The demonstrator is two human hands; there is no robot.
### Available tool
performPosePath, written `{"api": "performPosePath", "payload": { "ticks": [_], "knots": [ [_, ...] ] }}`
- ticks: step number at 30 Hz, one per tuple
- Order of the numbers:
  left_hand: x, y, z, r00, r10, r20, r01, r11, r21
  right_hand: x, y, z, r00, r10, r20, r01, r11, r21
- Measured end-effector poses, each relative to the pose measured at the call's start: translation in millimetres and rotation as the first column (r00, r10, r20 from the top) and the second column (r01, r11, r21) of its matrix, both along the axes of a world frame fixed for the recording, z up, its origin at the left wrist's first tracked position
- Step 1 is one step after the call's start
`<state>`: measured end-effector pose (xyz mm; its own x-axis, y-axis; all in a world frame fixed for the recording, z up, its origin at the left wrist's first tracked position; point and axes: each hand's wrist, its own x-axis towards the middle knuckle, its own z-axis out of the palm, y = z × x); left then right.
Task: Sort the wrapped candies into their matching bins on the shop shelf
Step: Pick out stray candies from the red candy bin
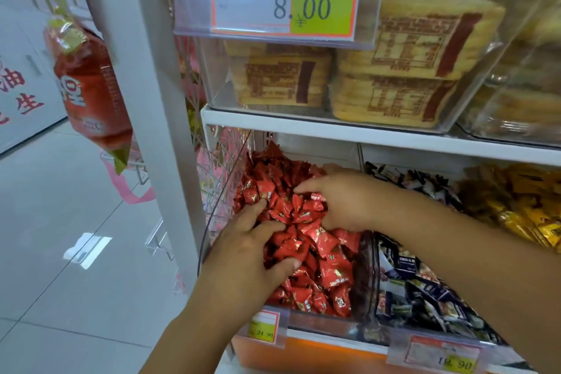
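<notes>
Down on the lower shelf, at its left end, red candies (pixel 315 246) fill a clear bin (pixel 321 325) almost to the rim. Both hands are in the heap. The left hand (pixel 243 258) lies on the near side with fingers spread and only slightly bent, pressing into the wrappers without closing on any. The right hand (pixel 349 200) is farther back, fingers curled over a clump of the candies with the thumb tucked beneath. A small price tag (pixel 263 331) reading 24.90 hangs at the bin's front. Just beside it to the right lie dark-wrapped sweets (pixel 425 291), and beyond those, yellow-wrapped sweets (pixel 522 215). One shelf up, stacked tan packets (pixel 394 70) sit in a clear box behind a tag marked 8.00 (pixel 303 6). Left of the white upright post (pixel 145 70) a red bag (pixel 88 88) hangs over the tiled floor.
</notes>
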<state>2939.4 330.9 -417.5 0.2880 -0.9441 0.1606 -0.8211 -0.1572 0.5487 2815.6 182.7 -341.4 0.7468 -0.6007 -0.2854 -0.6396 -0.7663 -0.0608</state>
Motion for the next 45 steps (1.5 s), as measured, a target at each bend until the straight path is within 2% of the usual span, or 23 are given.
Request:
{"api": "performPosePath", "payload": {
  "ticks": [4, 7, 12, 16, 19, 20, 23, 25, 26, 30, 33, 35, 37, 39, 41, 43, 45],
  "knots": [
    [-1, 9, -1, 0.999, 0.033, -0.01, -0.034, 0.998, -0.047, 7, 19, -4, 0.975, -0.084, 0.205, 0.074, 0.996, 0.059],
    [-3, 13, -5, 0.999, 0.035, 0.013, -0.034, 0.998, -0.059, 40, 35, -25, 0.97, -0.087, 0.228, 0.077, 0.996, 0.054],
    [-2, 15, -7, 0.999, 0.048, -0.02, -0.05, 0.997, -0.066, 50, 28, -42, 0.988, -0.139, 0.061, 0.133, 0.986, 0.1],
    [-1, 13, -10, 0.999, 0.02, -0.047, -0.025, 0.992, -0.122, 22, 33, -33, 0.994, -0.071, -0.083, 0.075, 0.996, 0.039],
    [0, 14, -9, 1.0, 0.002, -0.025, -0.004, 0.998, -0.065, 7, 26, -18, 0.984, -0.064, -0.167, 0.074, 0.996, 0.056],
    [0, 15, -8, 1.0, -0.003, 0.004, 0.003, 0.999, -0.047, 9, 20, -10, 0.986, -0.055, -0.154, 0.064, 0.997, 0.049],
    [0, 15, -5, 1.0, 0.004, 0.03, -0.004, 1.0, -0.001, 43, -10, 6, 0.998, -0.009, 0.068, 0.01, 1.0, -0.024],
    [-1, 15, -3, 0.999, 0.021, 0.024, -0.022, 0.999, 0.026, 65, -28, -5, 0.987, -0.023, 0.16, 0.022, 1.0, 0.008],
    [-2, 15, -2, 0.999, 0.033, 0.023, -0.033, 0.999, 0.025, 73, -32, -15, 0.99, -0.025, 0.138, 0.02, 0.999, 0.039],
    [-3, 15, -2, 0.996, 0.086, 0.024, -0.087, 0.996, 0.035, 69, -32, -44, 0.984, 0.075, -0.163, -0.067, 0.997, 0.049],
    [-5, 14, -4, 0.994, 0.095, 0.051, -0.098, 0.992, 0.075, 48, -27, -29, 0.947, 0.132, -0.293, -0.118, 0.991, 0.062],
    [-5, 12, -4, 0.993, 0.091, 0.073, -0.098, 0.99, 0.102, 39, -27, -10, 0.935, 0.158, -0.319, -0.123, 0.984, 0.126],
    [-6, 10, -4, 0.993, 0.084, 0.078, -0.094, 0.988, 0.124, 42, -29, 6, 0.96, 0.158, -0.232, -0.117, 0.976, 0.181],
    [-7, 10, -2, 0.994, 0.075, 0.077, -0.085, 0.988, 0.132, 60, -34, 12, 0.995, 0.098, 0.023, -0.1, 0.985, 0.142],
    [-8, 11, -1, 0.995, 0.061, 0.077, -0.071, 0.987, 0.141, 82, -37, 2, 0.973, 0.077, 0.219, -0.098, 0.991, 0.087],
    [-6, 11, -1, 0.995, 0.055, 0.087, -0.067, 0.988, 0.142, 97, -37, -14, 0.97, 0.104, 0.218, -0.14, 0.978, 0.157],
    [-6, 11, -2, 0.992, 0.056, 0.111, -0.072, 0.987, 0.143, 98, -41, -31, 0.984, 0.157, 0.084, -0.171, 0.962, 0.211]
  ]
}}
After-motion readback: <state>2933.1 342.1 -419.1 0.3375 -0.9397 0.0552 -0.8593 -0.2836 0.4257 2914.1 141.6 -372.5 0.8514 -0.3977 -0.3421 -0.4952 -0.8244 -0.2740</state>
